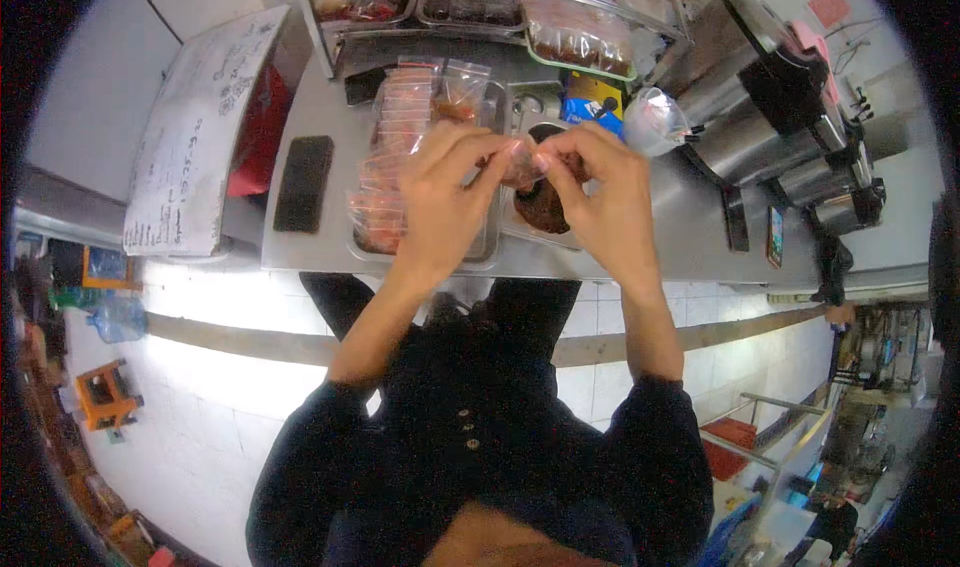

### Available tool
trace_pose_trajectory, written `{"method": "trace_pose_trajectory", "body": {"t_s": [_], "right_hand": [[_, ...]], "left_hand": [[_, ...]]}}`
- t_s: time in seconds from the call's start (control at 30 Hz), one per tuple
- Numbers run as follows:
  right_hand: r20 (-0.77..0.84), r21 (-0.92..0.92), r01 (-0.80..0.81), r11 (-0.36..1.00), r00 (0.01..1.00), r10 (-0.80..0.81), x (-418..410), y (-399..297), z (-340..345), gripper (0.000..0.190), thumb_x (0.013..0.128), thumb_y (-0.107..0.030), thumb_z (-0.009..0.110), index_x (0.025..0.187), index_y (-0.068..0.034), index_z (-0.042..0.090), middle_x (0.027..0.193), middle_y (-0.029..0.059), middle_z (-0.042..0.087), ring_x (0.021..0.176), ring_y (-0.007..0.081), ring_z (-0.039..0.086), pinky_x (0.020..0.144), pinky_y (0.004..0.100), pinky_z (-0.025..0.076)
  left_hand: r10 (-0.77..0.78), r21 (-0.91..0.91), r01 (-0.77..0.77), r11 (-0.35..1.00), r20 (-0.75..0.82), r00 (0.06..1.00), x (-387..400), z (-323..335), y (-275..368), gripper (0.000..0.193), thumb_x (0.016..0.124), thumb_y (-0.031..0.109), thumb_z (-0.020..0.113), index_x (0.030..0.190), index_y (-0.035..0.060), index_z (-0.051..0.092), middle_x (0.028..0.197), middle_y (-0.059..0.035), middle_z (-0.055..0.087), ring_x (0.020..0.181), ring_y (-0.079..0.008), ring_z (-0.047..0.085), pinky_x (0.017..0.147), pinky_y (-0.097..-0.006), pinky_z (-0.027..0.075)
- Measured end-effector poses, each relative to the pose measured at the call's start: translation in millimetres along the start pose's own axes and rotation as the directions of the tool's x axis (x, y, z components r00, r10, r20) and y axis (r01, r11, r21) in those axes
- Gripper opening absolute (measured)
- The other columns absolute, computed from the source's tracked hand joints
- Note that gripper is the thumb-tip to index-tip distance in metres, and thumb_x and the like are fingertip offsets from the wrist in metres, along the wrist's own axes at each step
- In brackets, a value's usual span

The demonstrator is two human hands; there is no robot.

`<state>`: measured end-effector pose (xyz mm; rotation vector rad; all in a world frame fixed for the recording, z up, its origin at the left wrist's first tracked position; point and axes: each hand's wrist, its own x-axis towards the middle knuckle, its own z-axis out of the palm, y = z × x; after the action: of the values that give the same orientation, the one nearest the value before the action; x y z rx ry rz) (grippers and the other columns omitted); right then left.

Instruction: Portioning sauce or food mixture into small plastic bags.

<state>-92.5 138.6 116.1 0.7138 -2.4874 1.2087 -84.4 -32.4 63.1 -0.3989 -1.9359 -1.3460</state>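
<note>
Between both sets of fingertips I pinch a small clear plastic bag (523,163) by its upper edge. My left hand (454,184) has the left side of it, my right hand (604,184) the right side. Below the bag lies a tray (514,225) with a dark brown food mass (544,207), partly covered by my right hand. Under and beside my left hand stands a clear plastic tray (487,248), with many filled zip bags (405,109) of reddish contents laid overlapping in it. The exact contents of the held bag are blurred.
On the steel table (675,255) a dark phone (304,184) lies at left, another phone (775,237) at right. A blue and yellow packet (592,105) and a clear plastic tub (656,120) stand behind. Large steel containers (757,116) line the right; a rack (322,34) with food trays is at the back.
</note>
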Motion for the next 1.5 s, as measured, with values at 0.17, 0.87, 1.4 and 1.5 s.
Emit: {"method": "trace_pose_trajectory", "body": {"t_s": [0.17, 0.87, 1.4, 1.5], "right_hand": [[-0.092, -0.118, 0.03, 0.993, 0.995, -0.041, 3, -3, 16, 0.01, 0.087, -0.008, 0.071, 0.089, 0.001, 0.067, 0.086, 0.0168, 0.065, 0.078, 0.0348, 0.065, 0.07, 0.042, 0.051], [0.278, -0.615, 0.151, 0.774, 0.96, 0.033, 161, 133, 89, 0.038, 0.088, -0.039, 0.07, 0.099, -0.002, 0.073, 0.092, 0.0205, 0.073, 0.086, 0.0361, 0.072, 0.078, 0.0478, 0.056], [0.042, -0.666, -0.245, 0.704, 0.93, 0.364, 89, 293, -98, 0.029, 0.076, -0.03, 0.083, 0.089, -0.006, 0.075, 0.09, 0.0204, 0.073, 0.086, 0.0412, 0.07, 0.08, 0.0467, 0.056], [0.18, -0.756, 0.005, 0.655, 0.963, 0.201, 79, 348, -136, 0.028, 0.075, -0.027, 0.083, 0.091, -0.006, 0.074, 0.093, 0.0203, 0.073, 0.089, 0.0401, 0.07, 0.081, 0.0471, 0.055]], "left_hand": [[0.166, 0.116, -0.162, 0.98, -0.024, 0.986, -15, -12, -2, 0.014, 0.079, 0.0, 0.076, 0.093, 0.0047, 0.075, 0.09, -0.0083, 0.069, 0.081, -0.0262, 0.064, 0.071, -0.0365, 0.051], [-0.18, 0.232, 0.245, 0.941, -0.268, 0.946, -27, -118, -11, 0.015, 0.09, 0.008, 0.072, 0.101, -0.0013, 0.073, 0.095, -0.0107, 0.07, 0.083, -0.0181, 0.065, 0.076, -0.0286, 0.05], [-0.042, -0.231, 0.237, 0.944, 0.628, 0.777, -98, -69, 12, 0.024, 0.079, 0.023, 0.083, 0.083, 0.0056, 0.067, 0.094, -0.0045, 0.069, 0.087, -0.0242, 0.066, 0.078, -0.0363, 0.049], [0.036, -0.263, 0.183, 0.947, 0.655, 0.755, -93, -58, 13, 0.024, 0.079, 0.023, 0.082, 0.083, 0.0048, 0.068, 0.093, -0.0046, 0.069, 0.087, -0.0244, 0.066, 0.078, -0.036, 0.049]]}}
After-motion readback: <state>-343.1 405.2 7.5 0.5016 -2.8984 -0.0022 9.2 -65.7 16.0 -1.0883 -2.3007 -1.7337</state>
